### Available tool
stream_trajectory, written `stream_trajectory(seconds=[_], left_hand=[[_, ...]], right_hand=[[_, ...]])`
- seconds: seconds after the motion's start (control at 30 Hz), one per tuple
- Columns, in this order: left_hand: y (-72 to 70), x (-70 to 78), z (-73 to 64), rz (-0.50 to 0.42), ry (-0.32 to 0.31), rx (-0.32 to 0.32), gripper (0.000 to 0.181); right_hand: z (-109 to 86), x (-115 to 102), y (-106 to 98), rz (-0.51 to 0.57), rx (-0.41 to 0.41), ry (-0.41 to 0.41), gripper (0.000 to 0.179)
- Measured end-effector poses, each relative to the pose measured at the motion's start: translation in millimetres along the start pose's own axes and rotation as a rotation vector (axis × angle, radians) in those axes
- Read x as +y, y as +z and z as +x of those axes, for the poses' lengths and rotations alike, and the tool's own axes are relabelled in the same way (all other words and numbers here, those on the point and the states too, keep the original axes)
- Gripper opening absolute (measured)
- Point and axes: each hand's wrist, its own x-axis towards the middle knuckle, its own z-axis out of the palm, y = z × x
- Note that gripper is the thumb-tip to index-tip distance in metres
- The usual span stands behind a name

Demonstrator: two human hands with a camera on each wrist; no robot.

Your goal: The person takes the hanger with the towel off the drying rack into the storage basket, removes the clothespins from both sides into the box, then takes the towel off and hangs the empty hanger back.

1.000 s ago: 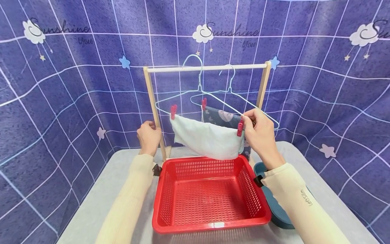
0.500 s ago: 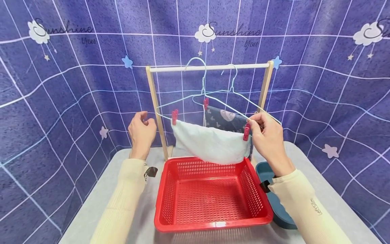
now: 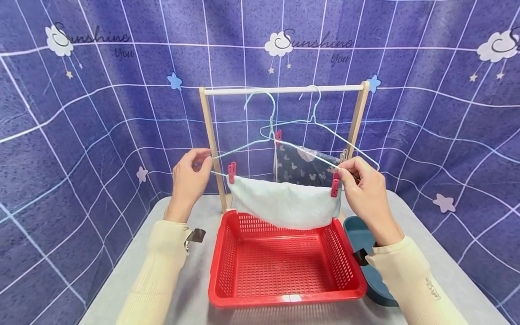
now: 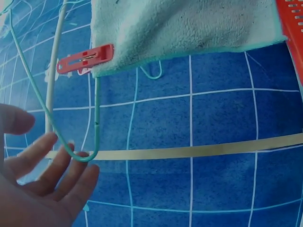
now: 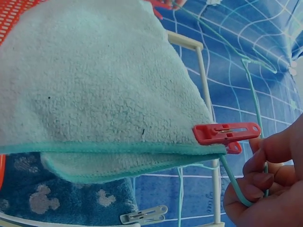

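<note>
As we take the red basket (image 3: 287,299) for our landmark, we list first one white towel (image 3: 286,203), turquoise-edged, hanging lengthwise above the basket's far rim. We record its fixings: one left red peg (image 3: 231,173) and one right red peg (image 3: 335,185), both clipping it to the lower wire of the front hanger (image 3: 271,134), pale turquoise, beyond and above the basket.

Left hand (image 3: 191,176), beyond the basket's left far corner: we note fingers loosely extended, thumb well apart from them, nothing gripped; the hanger's left corner lies at the fingertips, though whether they touch it we cannot tell. Right hand (image 3: 367,192), beyond the basket's right far corner: we find fingers curled, gripping the hanger's right end just beside the peg.

Behind the basket we enter one rack (image 3: 292,89), with pale rail and wooden posts. We cannot tell whether the front hanger's hook bears on that rail. Further behind the basket: one rear hanger (image 3: 313,118), hooked over the rail, with one dark cloth (image 3: 304,171) bearing pale mouse-head figures, a third red peg (image 3: 278,137) and one grey peg (image 3: 343,155).

Right of the basket we count one teal tub (image 3: 375,284), partly covered by the right sleeve. Beneath the basket, one pale grey table (image 3: 134,280).
</note>
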Motion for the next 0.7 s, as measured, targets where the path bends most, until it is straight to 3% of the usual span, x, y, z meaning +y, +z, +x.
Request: stream_trajectory(seconds=[0.4, 0.7], left_hand=[[-5.6, -7.8, -24.8, -0.061, 0.06, -0.039, 0.022], [-7.5, -3.8, -44.8, -0.129, 0.04, 0.04, 0.018]], right_hand=[[-11.5, 7.2, -1.3, 0.072, -0.048, 0.033, 0.011], [-16.3, 12.2, 3.3, 0.083, -0.061, 0.024, 0.01]])
